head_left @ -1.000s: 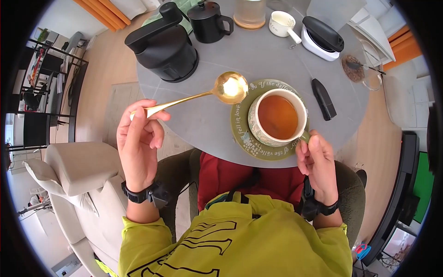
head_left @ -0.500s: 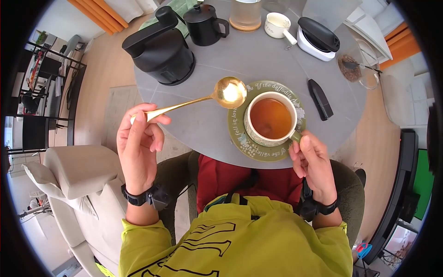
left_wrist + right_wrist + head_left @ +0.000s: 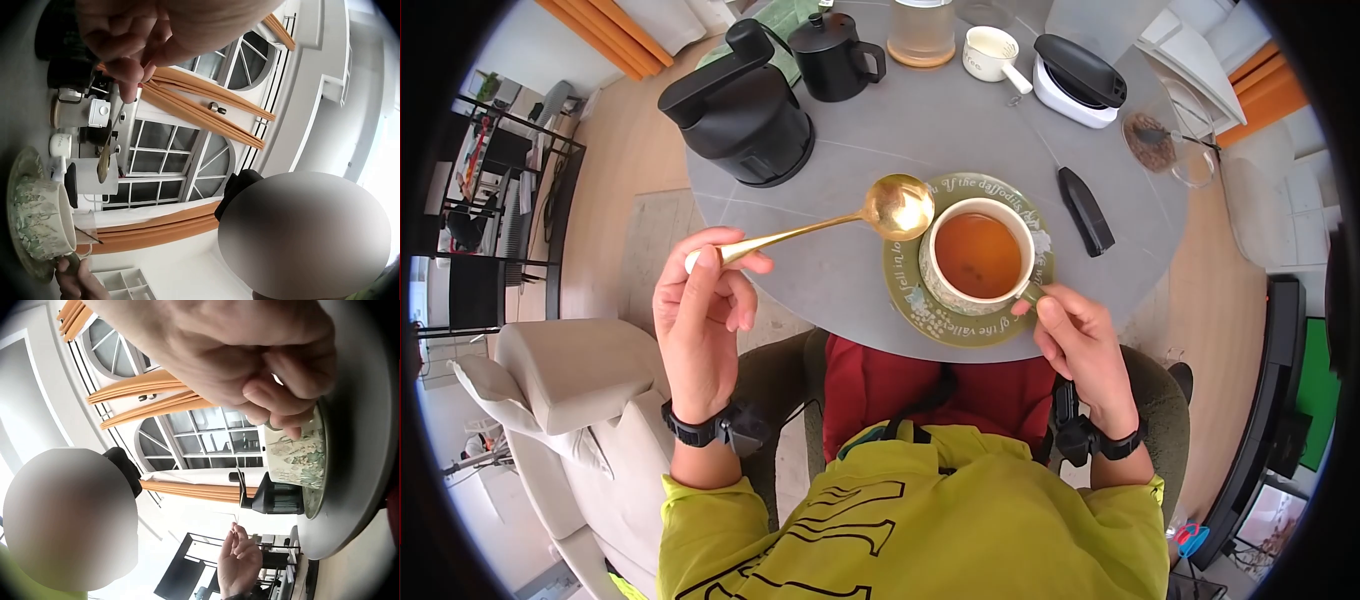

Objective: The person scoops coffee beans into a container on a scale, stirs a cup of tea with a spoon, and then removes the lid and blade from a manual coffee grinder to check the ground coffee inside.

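Observation:
My left hand point(image 3: 703, 325) pinches the end of the handle of a golden ladle-like spoon point(image 3: 899, 207) between thumb and fingers. Its round bowl is held up above the table and overlaps the left rim of a green lettered saucer point(image 3: 905, 295) in the head view. On that saucer stands a floral teacup point(image 3: 936, 283), upright, with reddish-brown tea point(image 3: 978, 256) inside. The fingers of my right hand point(image 3: 1083, 345) grip the cup's green handle point(image 3: 1031, 292). In the left wrist view the spoon point(image 3: 105, 164) hangs in the air, well apart from the cup point(image 3: 44, 219).
Round the back of the grey table point(image 3: 850, 155) stand a black appliance with a long arm point(image 3: 745, 125), a black lidded pot point(image 3: 828, 60), a white handled cup point(image 3: 988, 52) and a black-and-white case point(image 3: 1080, 80). A slim black object point(image 3: 1085, 212) lies right of the saucer.
The head view has drifted a little. My right hand and the cup have shifted slightly left. The spoon's bowl now appears nearer the cup; both grips are unchanged.

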Action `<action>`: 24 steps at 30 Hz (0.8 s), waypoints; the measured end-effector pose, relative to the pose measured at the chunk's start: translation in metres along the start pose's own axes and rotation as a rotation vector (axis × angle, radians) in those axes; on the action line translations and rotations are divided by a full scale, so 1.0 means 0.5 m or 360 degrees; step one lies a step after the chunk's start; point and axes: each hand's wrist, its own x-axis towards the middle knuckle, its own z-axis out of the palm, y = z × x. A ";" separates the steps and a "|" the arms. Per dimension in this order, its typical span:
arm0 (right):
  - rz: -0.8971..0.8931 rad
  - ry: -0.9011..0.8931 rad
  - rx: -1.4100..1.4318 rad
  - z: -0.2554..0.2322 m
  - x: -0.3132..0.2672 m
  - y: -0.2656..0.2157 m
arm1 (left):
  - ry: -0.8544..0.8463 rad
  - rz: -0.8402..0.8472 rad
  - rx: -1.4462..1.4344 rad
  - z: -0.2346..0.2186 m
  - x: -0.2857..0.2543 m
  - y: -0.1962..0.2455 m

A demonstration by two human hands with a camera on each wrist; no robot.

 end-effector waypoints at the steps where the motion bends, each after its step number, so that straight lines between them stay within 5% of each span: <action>1: -0.0005 -0.0006 0.0006 0.002 -0.001 0.001 | -0.0015 -0.0004 0.0020 0.004 -0.002 0.000; 7: -0.0294 0.0315 -0.0221 0.003 -0.029 -0.005 | -0.0082 0.0063 0.0290 0.033 -0.021 0.002; 10: -0.0497 0.0290 -0.0418 -0.020 -0.052 0.010 | -0.0102 0.0205 0.0478 0.057 -0.033 0.004; 12: -0.0851 -0.0009 -0.0675 -0.031 -0.063 0.029 | -0.0115 0.0273 0.0545 0.076 -0.038 0.003; 17: -0.0647 -0.0411 -0.0559 -0.043 -0.087 0.046 | -0.0228 0.0515 0.1013 0.136 -0.038 -0.001; 21: -0.0658 -0.0488 -0.0457 -0.039 -0.089 0.071 | -0.0290 0.0233 0.0838 0.182 -0.033 -0.009; 24: -0.0672 -0.0540 -0.0410 -0.047 -0.092 0.063 | -0.0302 0.0269 0.0747 0.196 -0.014 -0.037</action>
